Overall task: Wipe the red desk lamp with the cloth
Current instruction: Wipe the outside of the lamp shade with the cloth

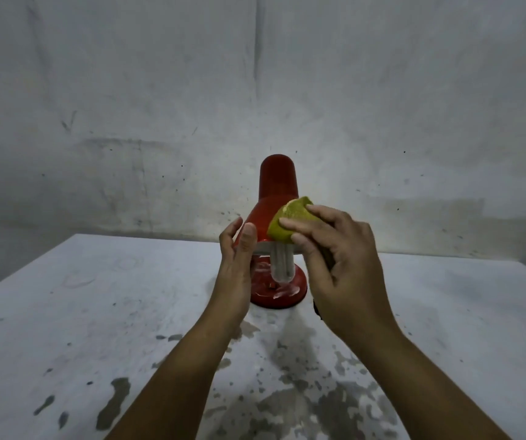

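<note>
I see both forearms reaching in from the bottom edge and meeting at the red desk lamp (276, 198), which stands near the middle of the white table (80, 328), close to the far edge and in front of the grey wall (255, 74).

My left hand (234, 265) is raised edge-on at the left side of the shade, thumb laid against the red rim and the fingers curved around the far side, so it grips the shade's lower edge. My right hand (334, 258) is turned palm-down at the right of the shade, its fingers curled over the cloth (287, 223) and pressing it onto the shade's right flank. The cloth is a bunched yellow-green wad, with a paler fold at its top.

The lamp's shade is a glossy red cone with a rounded cylindrical cap, tilted so its white-lined mouth faces me. A white tube bulb (282, 263) sticks out of the mouth. Below it the round red base (287, 293) sits on the table, with pale streaks on its top. The tabletop near me is blotched with grey worn patches.
</note>
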